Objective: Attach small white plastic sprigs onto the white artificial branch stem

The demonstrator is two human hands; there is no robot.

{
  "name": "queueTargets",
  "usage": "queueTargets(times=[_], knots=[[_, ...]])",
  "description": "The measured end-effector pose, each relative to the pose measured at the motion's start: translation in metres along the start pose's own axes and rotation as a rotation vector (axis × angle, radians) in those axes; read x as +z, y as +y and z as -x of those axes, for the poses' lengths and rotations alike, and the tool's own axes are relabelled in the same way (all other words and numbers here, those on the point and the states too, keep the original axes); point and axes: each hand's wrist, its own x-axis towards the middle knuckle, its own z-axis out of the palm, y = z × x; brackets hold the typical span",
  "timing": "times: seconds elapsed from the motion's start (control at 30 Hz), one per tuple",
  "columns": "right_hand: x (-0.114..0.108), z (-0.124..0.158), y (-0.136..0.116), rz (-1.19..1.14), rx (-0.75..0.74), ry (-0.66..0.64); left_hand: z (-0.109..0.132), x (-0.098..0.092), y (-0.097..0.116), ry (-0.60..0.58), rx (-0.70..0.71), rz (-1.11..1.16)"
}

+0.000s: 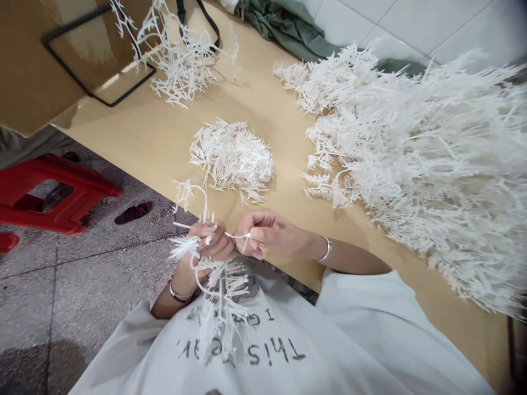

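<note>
My left hand (212,241) is closed around a white branched plastic stem (224,282), whose bristly sprigs hang down over my shirt and curl up above my fist. Just beside it, my right hand (267,235) pinches a small white plastic sprig (239,236) between thumb and fingers. The thin end of that sprig points toward my left fist; whether it touches the stem I cannot tell. Beyond both hands lies a small heap of loose white sprigs (231,156) on the tan table (284,208).
A large pile of white bristly branches (420,153) covers the table's right side. Bare white stems (185,66) lie at the back left, near a black wire frame (111,101) and a cardboard box (28,66). Green cloth (284,27) lies along the tiled wall. A red stool (57,192) stands left.
</note>
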Motion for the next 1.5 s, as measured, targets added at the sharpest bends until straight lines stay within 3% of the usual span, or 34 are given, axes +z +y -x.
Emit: queueTargets(times=[0.07,0.13,0.33,0.43,0.5,0.63,0.77,0.9,1.17,1.37,1.47,1.5], knots=[[-0.001,0.001,-0.01,0.113,-0.07,0.008,0.002,-0.002,0.002,-0.01,0.097,-0.017],[-0.002,0.0,-0.023,0.379,-0.127,0.06,0.004,-0.003,0.004,0.037,0.159,-0.073],[-0.033,-0.011,-0.047,1.466,-0.324,0.552,0.009,-0.005,0.002,0.385,0.264,-0.298],[-0.057,-0.014,-0.047,1.854,-0.301,0.663,0.006,-0.008,-0.002,0.461,0.276,-0.364],[-0.064,-0.014,-0.044,1.968,-0.332,0.695,0.005,-0.009,-0.004,0.519,0.299,-0.41],[-0.047,-0.012,-0.037,1.76,-0.456,0.673,0.005,-0.012,-0.008,0.685,0.356,-0.596],[-0.012,-0.008,-0.029,1.287,-0.313,0.369,0.007,-0.012,-0.012,0.737,0.382,-0.78],[0.006,-0.005,-0.02,1.176,-0.135,0.336,0.008,-0.007,-0.01,0.635,0.402,-0.876],[0.009,-0.005,-0.023,0.951,0.02,0.174,0.015,-0.003,-0.003,0.397,0.245,-0.831],[0.013,-0.006,-0.021,0.424,0.125,-0.004,0.02,-0.007,-0.006,0.194,0.049,-0.439],[0.015,-0.005,-0.009,0.094,0.122,-0.005,0.017,-0.017,-0.026,0.094,0.001,-0.297],[0.016,-0.004,-0.005,-0.015,0.133,0.006,0.016,-0.022,-0.035,0.119,0.025,-0.292]])
